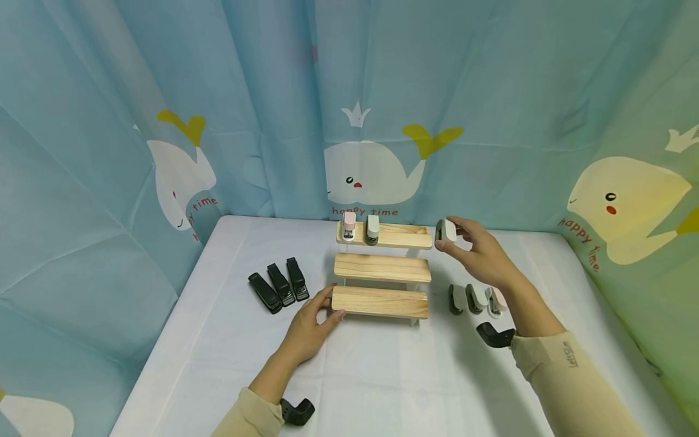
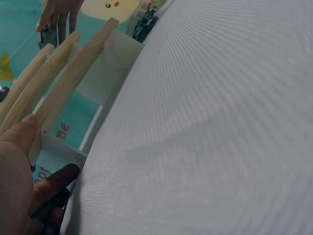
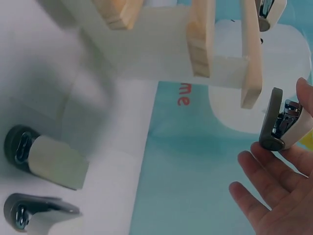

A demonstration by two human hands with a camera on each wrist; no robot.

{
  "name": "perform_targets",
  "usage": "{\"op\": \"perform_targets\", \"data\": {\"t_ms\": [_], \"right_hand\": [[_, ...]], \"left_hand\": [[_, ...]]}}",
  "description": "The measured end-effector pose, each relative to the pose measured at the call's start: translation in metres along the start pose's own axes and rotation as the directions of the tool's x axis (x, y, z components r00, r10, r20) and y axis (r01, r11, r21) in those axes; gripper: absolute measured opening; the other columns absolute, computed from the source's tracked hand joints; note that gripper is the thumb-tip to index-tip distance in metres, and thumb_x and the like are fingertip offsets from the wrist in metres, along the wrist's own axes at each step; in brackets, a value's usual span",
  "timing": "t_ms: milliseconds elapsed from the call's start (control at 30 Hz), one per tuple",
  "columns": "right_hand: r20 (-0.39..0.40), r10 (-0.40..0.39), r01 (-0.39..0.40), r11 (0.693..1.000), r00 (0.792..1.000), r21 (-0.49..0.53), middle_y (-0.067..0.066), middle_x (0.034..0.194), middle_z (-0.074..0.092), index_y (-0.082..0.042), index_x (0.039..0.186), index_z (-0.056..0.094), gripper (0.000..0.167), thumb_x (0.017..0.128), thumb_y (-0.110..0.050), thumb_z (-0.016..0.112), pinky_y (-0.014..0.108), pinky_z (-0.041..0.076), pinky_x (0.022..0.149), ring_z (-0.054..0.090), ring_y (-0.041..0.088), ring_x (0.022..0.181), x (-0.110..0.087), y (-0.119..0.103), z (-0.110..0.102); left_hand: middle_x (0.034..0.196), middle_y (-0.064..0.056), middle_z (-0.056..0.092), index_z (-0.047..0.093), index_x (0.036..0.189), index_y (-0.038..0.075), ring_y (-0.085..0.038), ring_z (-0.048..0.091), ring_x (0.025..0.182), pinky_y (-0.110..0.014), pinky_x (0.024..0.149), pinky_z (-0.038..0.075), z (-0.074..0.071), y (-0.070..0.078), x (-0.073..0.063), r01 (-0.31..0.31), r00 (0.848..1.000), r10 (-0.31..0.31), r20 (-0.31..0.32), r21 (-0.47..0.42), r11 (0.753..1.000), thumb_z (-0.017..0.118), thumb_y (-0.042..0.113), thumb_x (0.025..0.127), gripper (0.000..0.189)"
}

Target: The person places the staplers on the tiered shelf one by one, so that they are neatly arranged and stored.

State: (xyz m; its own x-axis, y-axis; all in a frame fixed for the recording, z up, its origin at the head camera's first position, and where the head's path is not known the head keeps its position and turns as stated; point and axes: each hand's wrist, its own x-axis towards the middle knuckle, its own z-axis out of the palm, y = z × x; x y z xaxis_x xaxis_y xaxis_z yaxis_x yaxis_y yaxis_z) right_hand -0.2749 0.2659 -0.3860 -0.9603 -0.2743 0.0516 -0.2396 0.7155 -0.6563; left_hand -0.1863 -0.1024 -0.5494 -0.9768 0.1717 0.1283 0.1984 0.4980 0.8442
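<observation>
My right hand pinches a small white and grey stapler in the air, just beyond the right end of the top tier of a three-tier wooden rack. In the right wrist view that stapler sits between thumb and fingers, apart from the rack. My left hand grips the left end of the rack's lowest tier, the thumb against the wood. On the top tier stand a pink stapler and a white and grey stapler, both toward the left.
Right of the rack, a greyish stapler, a white one and a pink one lie on the white tabletop. Three black staplers lie to the left. A blue whale-print curtain hangs behind.
</observation>
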Motion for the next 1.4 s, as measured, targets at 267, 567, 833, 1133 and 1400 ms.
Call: {"op": "perform_targets", "data": {"t_ms": [267, 567, 833, 1133, 1400], "right_hand": [[-0.009, -0.054, 0.054, 0.998, 0.999, 0.026, 0.025, 0.163, 0.031, -0.009, 0.162, 0.032, 0.078, 0.102, -0.048, 0.063, 0.068, 0.030, 0.118, 0.035, 0.048, 0.147, 0.008, -0.008, 0.006], [-0.016, -0.088, 0.088, 0.996, 0.996, 0.024, 0.020, 0.163, 0.036, -0.010, 0.161, 0.036, 0.074, 0.102, -0.047, 0.063, 0.068, 0.033, 0.115, 0.037, 0.041, 0.147, 0.016, -0.017, 0.016], [-0.005, -0.092, 0.092, 0.995, 0.996, 0.040, 0.017, 0.163, 0.035, -0.013, 0.160, 0.037, 0.074, 0.101, -0.049, 0.064, 0.069, 0.036, 0.113, 0.036, 0.039, 0.149, 0.022, -0.026, 0.024], [0.017, -0.124, 0.123, 0.991, 0.992, 0.053, 0.013, 0.121, 0.049, -0.010, 0.157, 0.039, 0.072, 0.102, -0.049, 0.064, 0.053, 0.037, 0.098, 0.043, 0.031, 0.122, 0.027, -0.032, 0.031], [0.028, -0.135, 0.132, 0.987, 0.990, 0.089, 0.012, 0.119, 0.050, -0.009, 0.157, 0.040, 0.074, 0.101, -0.050, 0.065, 0.047, 0.040, 0.095, 0.046, 0.028, 0.112, 0.030, -0.038, 0.039]], "left_hand": [[0.121, 0.012, 0.072, 0.040, 0.159, 0.032, -0.022, 0.060, 0.133, -0.057, 0.117, 0.040, 0.000, 0.001, 0.000, 0.002, 1.000, -0.002, -0.004, -0.002, 1.000, 0.063, 0.060, 0.097, 0.072], [0.121, 0.012, 0.072, 0.041, 0.159, 0.028, -0.022, 0.059, 0.134, -0.055, 0.118, 0.040, 0.000, 0.001, -0.001, 0.003, 1.000, -0.003, -0.010, 0.001, 1.000, 0.064, 0.057, 0.098, 0.071], [0.122, 0.011, 0.073, 0.041, 0.159, 0.030, -0.024, 0.059, 0.134, -0.057, 0.117, 0.041, 0.002, 0.001, -0.001, 0.017, 1.000, -0.017, -0.010, 0.005, 1.000, 0.063, 0.060, 0.098, 0.072], [0.121, 0.011, 0.072, 0.041, 0.159, 0.030, -0.023, 0.060, 0.133, -0.056, 0.116, 0.042, 0.003, -0.001, -0.002, 0.017, 1.000, -0.016, -0.014, 0.018, 1.000, 0.063, 0.059, 0.098, 0.071], [0.123, 0.012, 0.072, 0.041, 0.159, 0.031, -0.023, 0.061, 0.133, -0.056, 0.117, 0.041, 0.002, 0.000, -0.003, 0.011, 1.000, -0.011, -0.008, -0.001, 1.000, 0.065, 0.057, 0.098, 0.071]]}}
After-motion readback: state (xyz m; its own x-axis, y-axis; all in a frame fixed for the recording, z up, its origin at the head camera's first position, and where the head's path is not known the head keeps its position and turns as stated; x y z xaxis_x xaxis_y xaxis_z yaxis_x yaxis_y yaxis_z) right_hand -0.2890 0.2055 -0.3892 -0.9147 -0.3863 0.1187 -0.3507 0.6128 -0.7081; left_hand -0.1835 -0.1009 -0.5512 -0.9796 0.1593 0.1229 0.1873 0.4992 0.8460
